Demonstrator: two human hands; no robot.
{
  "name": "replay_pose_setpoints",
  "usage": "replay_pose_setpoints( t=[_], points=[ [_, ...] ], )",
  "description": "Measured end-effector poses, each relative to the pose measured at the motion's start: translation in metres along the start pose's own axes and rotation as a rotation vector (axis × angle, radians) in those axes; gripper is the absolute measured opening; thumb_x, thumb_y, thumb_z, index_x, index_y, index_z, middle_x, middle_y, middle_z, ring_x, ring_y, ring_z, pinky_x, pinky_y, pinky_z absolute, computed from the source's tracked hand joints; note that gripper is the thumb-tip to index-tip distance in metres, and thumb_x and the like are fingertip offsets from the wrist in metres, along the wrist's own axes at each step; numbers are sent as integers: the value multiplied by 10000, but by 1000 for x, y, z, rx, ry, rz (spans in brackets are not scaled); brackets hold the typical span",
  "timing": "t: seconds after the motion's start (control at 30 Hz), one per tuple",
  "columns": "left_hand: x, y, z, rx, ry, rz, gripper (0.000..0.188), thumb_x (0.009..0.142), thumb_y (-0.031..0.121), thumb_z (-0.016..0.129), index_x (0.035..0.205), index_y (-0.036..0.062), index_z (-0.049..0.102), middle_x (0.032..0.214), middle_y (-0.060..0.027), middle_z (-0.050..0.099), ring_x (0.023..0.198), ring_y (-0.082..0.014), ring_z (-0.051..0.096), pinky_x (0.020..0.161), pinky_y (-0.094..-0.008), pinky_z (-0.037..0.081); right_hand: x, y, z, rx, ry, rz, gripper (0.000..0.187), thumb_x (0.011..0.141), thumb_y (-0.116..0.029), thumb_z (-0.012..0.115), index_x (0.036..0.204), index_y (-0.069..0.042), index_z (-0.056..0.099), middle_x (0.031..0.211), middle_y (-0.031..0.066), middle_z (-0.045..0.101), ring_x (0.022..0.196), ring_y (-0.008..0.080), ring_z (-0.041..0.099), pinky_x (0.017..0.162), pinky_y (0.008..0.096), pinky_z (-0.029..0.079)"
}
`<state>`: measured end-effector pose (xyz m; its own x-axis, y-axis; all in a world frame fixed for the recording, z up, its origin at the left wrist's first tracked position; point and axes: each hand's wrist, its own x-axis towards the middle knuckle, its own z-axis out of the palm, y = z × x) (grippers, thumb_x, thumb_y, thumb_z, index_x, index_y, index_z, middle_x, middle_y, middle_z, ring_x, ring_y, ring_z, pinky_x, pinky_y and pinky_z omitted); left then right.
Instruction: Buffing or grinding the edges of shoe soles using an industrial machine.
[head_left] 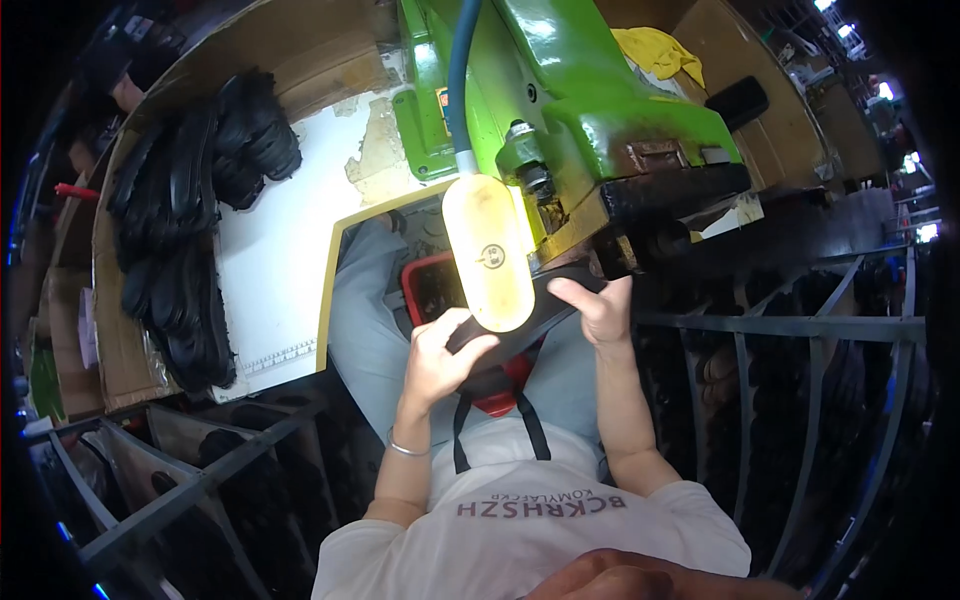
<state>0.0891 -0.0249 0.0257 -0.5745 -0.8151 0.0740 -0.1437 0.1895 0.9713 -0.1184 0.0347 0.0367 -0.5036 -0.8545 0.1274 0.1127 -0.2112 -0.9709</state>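
Note:
Under the working end of a green machine, a long black shoe sole stretches between my two hands. My left hand closes on its near left end, thumb stretched along the edge. Farther right, my right hand grips the other end close to the machine's metal head, its thumb on top. A glowing oval lamp on a grey-blue cable hangs over the sole and hides part of it. The fingertips beneath the sole are out of sight.
On the left, black soles are heaped on a white tabletop walled with cardboard. Metal racks of dark footwear flank both sides. A red container sits below, between my legs. A yellow cloth lies behind the machine.

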Motion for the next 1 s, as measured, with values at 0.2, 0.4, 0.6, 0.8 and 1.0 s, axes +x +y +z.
replay_pose_setpoints(
  t=[0.2, 0.4, 0.6, 0.8, 1.0],
  points=[
    [39, 39, 15, 0, 38, 82, 285, 651, 82, 826, 829, 1, 618, 721, -35, 620, 655, -118, 575, 679, -257, 489, -4, 3, -43, 203, 246, 37, 224, 741, 36, 633, 930, -35, 537, 832, 1, 550, 746, 83, 529, 708, 220, 440],
    [48, 14, 12, -235, 120, 320, 295, 643, 28, 824, 820, 13, 589, 671, 35, 530, 595, -99, 532, 624, -255, 490, -3, 0, -36, 304, 257, 73, 265, 728, 34, 629, 963, -35, 528, 866, 27, 558, 779, 96, 541, 724, 230, 449],
    [22, 5, -11, -159, 69, -16, 227, 665, 35, 800, 725, 11, 583, 632, 5, 577, 575, -50, 526, 555, -203, 444, -10, 0, -10, 300, 102, 151, 348, 695, 36, 636, 1032, -8, 560, 939, 57, 610, 840, 115, 576, 790, 248, 449],
    [-24, -23, -4, -290, 157, -123, 168, 752, 24, 741, 771, 11, 575, 703, -18, 623, 626, -54, 558, 587, -220, 465, -3, -3, 21, 181, 2, 89, 403, 673, 71, 719, 1049, 5, 590, 949, 44, 638, 835, 112, 603, 769, 234, 482],
    [3, -14, 37, -125, 51, -6, 255, 760, 94, 732, 951, -25, 612, 643, 15, 557, 527, -76, 441, 522, -234, 405, -4, -1, 14, 135, 40, 61, 305, 682, 46, 724, 964, 0, 616, 890, 32, 644, 777, 92, 597, 740, 226, 478]
  ],
)
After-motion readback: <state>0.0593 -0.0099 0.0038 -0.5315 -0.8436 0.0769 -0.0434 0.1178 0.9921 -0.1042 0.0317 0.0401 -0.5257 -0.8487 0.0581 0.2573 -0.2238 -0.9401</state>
